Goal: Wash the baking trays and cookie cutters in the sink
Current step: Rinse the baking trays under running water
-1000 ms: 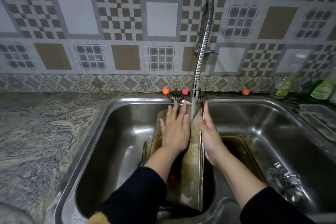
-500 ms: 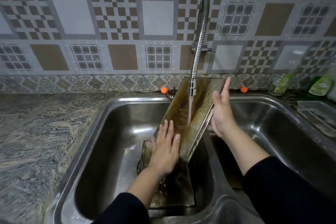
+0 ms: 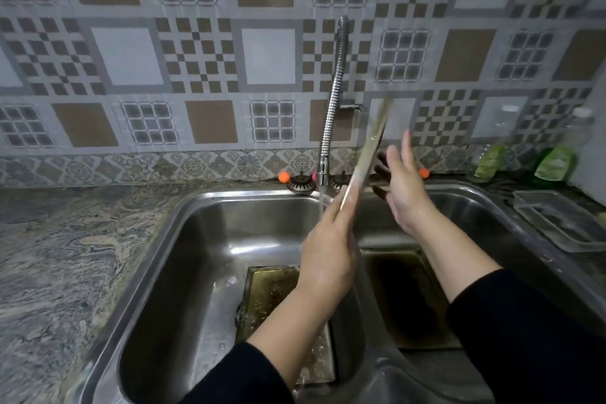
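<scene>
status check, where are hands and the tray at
Left hand grips raised tray edge-on by the running faucet. Right hand open beside it. Nothing blocking.

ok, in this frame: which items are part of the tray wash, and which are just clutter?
Part of the job:
- baking tray, held edge-on by left hand; right hand open beside it
- second baking tray in the left basin
- third tray in the right basin
- running faucet
- sink

Lying about:
- clear plastic container
- green bottles
</scene>
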